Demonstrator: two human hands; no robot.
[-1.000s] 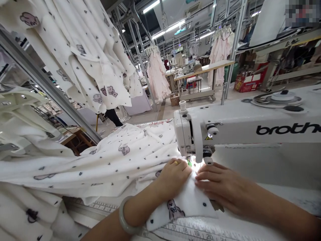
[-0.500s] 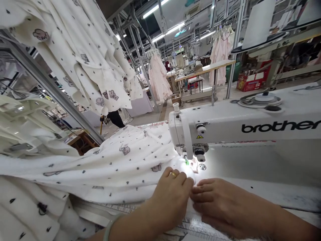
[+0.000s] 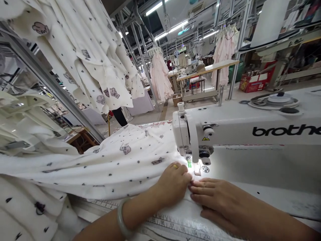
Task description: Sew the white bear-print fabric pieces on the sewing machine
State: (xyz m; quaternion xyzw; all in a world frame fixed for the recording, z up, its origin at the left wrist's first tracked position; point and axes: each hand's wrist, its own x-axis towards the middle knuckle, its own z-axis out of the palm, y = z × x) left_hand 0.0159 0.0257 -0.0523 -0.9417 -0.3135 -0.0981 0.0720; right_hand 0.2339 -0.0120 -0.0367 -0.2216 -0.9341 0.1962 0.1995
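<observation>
The left grip and right grip lie unclenched, pressing white printed cloth near a Brother sewing machine.

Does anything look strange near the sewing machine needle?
Nothing clearly wrong: the white printed cloth lies flat under the left hand and right hand at the white Brother sewing machine. Only a small pale scrap near the needle looks loose, too small to tell.

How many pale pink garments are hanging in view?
2: one pale pink garment hangs left of the far wooden-topped table, the other behind its right end. Others may be hidden behind the metal racks.
</observation>
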